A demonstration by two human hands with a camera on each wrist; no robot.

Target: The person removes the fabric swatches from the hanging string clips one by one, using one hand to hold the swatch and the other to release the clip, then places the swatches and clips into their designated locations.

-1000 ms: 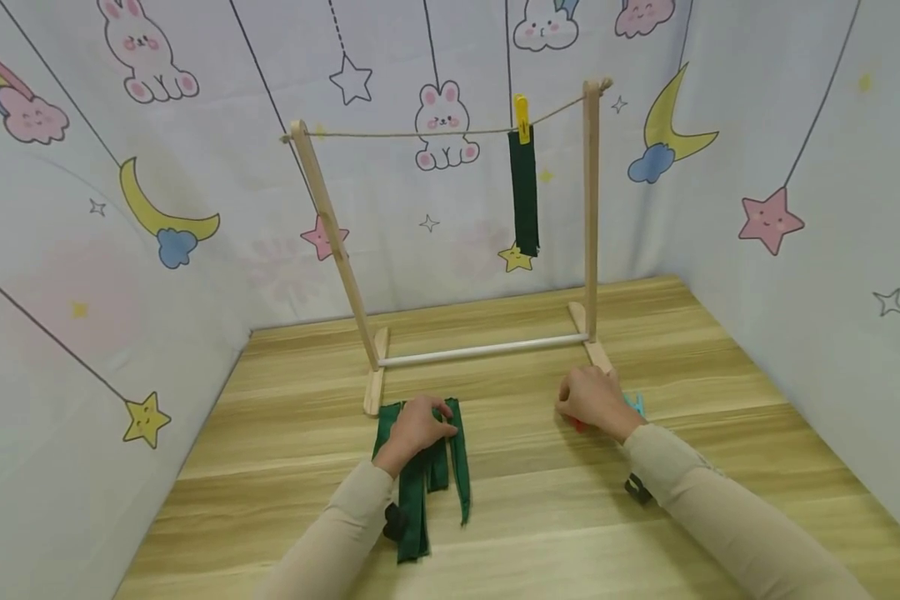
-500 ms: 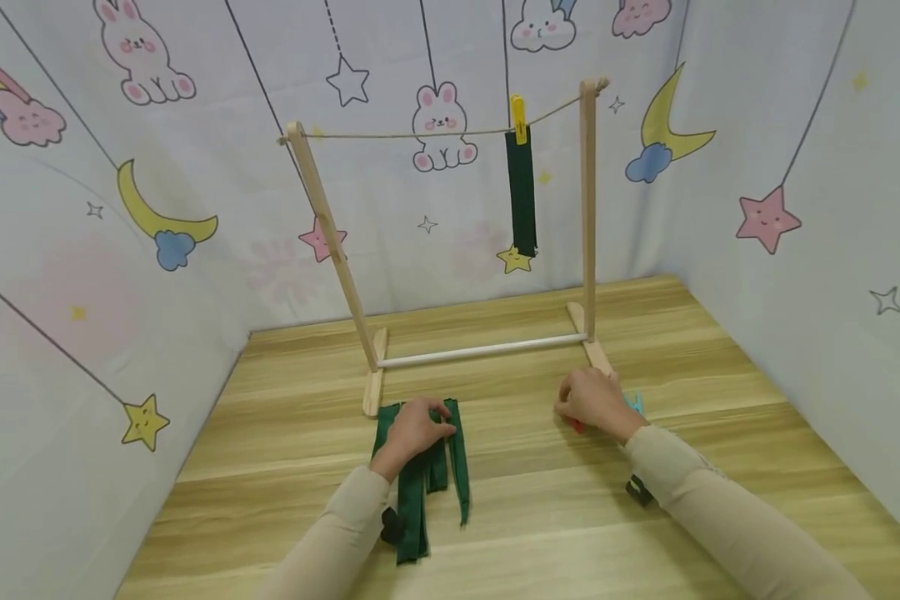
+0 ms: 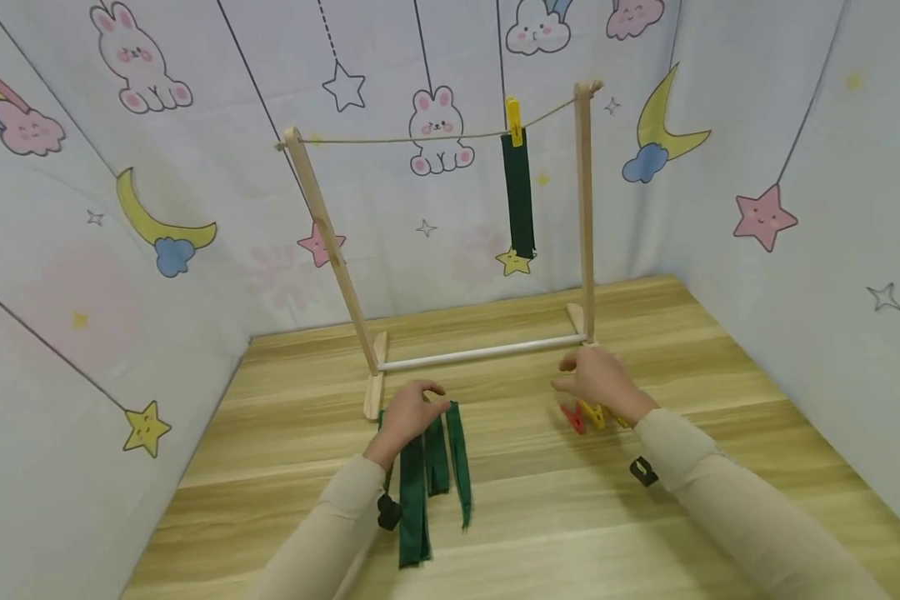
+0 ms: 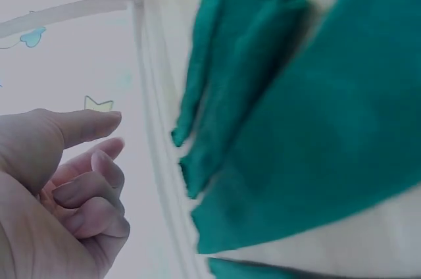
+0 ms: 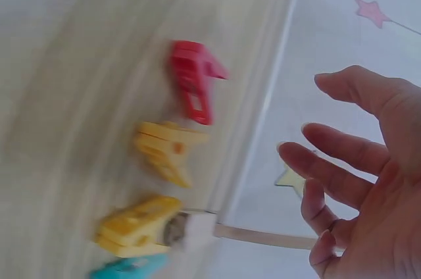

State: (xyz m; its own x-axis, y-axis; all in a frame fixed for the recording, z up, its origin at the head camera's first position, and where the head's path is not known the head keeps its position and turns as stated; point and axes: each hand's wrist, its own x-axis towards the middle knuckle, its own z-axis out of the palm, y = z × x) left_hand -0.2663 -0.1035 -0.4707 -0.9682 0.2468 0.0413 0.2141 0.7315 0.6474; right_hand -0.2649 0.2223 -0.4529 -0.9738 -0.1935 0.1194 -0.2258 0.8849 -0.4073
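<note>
Several dark green cloth strips (image 3: pixel 414 508) lie side by side on the table. Above their far ends hovers my left hand (image 3: pixel 411 412), fingers loosely bent around nothing; in the left wrist view it is apart from the strips. My right hand (image 3: pixel 602 382) is raised just beyond a row of clothespins, its fingers spread and holding nothing. The row has a red clothespin (image 5: pixel 191 78), two yellow ones, the nearer a yellow clothespin (image 5: pixel 141 223), and a teal clothespin (image 5: pixel 131 267), partly cut off. Another green strip (image 3: pixel 520 196) hangs from the cord under a yellow clothespin (image 3: pixel 514 121).
A wooden rack stands at the back, with a left post (image 3: pixel 330 242), a right post (image 3: pixel 586 208), a cord (image 3: pixel 390 141) tied between their tops and a white rod (image 3: pixel 487 353) low down. A printed cloth backdrop (image 3: pixel 390 225) encloses the wooden table (image 3: pixel 525 533).
Both hands have lifted: the left up from the strips, the right up and back from the clothespins, uncovering the red and yellow ones. The hanging strip stays in place.
</note>
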